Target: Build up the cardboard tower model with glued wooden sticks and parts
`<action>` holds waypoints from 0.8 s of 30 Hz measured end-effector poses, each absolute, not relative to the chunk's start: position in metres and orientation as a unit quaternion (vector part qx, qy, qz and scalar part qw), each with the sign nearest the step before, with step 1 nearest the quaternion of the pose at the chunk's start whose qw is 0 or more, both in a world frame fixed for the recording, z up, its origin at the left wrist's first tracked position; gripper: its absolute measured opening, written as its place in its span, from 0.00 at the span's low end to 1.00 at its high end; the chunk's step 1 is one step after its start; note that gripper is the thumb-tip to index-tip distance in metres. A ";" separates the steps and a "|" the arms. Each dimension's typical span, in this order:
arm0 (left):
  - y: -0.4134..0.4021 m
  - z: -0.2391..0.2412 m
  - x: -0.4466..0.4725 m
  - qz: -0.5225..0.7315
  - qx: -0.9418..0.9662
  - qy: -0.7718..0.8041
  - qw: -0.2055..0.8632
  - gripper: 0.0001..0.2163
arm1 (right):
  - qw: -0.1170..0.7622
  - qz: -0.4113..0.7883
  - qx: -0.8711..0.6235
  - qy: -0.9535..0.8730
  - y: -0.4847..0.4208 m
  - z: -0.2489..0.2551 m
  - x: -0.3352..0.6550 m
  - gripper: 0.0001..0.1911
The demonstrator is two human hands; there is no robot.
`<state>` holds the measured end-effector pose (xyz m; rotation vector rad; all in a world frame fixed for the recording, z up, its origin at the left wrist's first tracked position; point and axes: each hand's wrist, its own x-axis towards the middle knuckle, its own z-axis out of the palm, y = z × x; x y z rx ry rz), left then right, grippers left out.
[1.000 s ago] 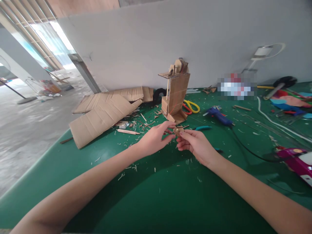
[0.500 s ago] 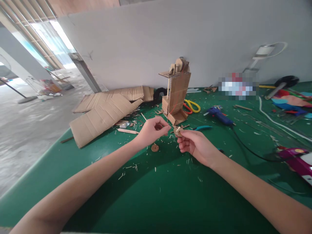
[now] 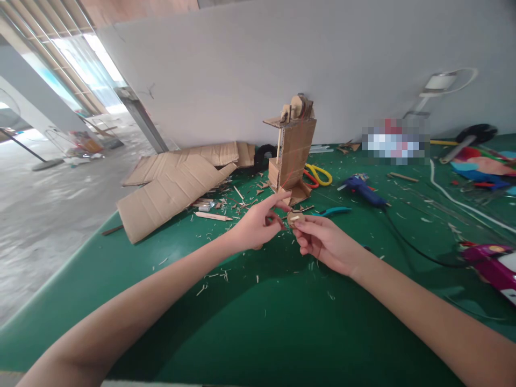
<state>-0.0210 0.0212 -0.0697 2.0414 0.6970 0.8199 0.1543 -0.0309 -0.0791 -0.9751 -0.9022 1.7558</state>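
Observation:
My right hand (image 3: 322, 241) pinches a small round cardboard disc with a short stick through it (image 3: 294, 218), held just above the green table (image 3: 258, 322). My left hand (image 3: 258, 226) meets it from the left, index finger stretched out and the other fingers curled at a thin red thread (image 3: 284, 185). The thread runs up to a tall cardboard tower (image 3: 293, 153) with small wheels on top, standing behind the hands.
Flat cardboard sheets (image 3: 173, 185) lie at the back left. Yellow and red scissors (image 3: 316, 174), a blue glue gun (image 3: 363, 191) with a black cord, teal pliers (image 3: 332, 211) and a pink tool (image 3: 489, 263) lie to the right. Scraps and sticks litter the table.
My left hand drew back to the left, uncovering a small disc on the table, then returned to my right hand and stretched out its index finger. My right hand barely moved.

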 end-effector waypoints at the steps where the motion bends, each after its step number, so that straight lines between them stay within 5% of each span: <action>1: 0.019 -0.067 -0.020 0.317 0.809 0.266 0.418 0.27 | 0.455 0.711 -0.397 -0.360 -0.030 -0.079 0.155 0.09; 7: 0.012 -0.058 -0.015 0.291 0.778 0.338 0.443 0.17 | 0.449 0.694 -0.414 -0.381 -0.030 -0.084 0.155 0.12; 13: 0.015 -0.062 -0.012 0.281 0.680 0.351 0.579 0.14 | 0.442 0.648 -0.445 -0.433 -0.031 -0.083 0.153 0.13; 24: 0.026 -0.061 -0.020 0.247 0.689 0.292 0.616 0.13 | 0.413 0.653 -0.438 -0.459 -0.031 -0.082 0.154 0.14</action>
